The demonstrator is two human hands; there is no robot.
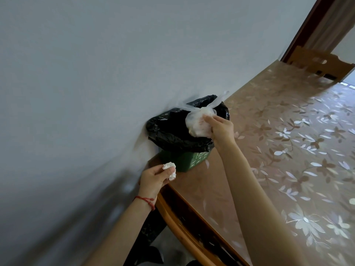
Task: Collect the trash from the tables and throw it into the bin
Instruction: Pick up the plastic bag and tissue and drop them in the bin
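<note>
We seem to be in a home, likely a dining room. A long wooden table (194, 225) carries a glossy floral cover (299, 150) and stands against a plain pale wall (80, 73). A small green bin (184, 162) with a black liner (169, 131) sits on it, and a wooden chair back (318, 64) shows beside a dark door frame (305, 29).

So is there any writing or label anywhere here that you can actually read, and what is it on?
Green bin, front face: white printed symbols and marks, too small and blurred to read.
Tied plastic bag in the right hand: no text visible.
Crumpled tissue in the left hand: none.
Nothing else carries legible text.
</note>
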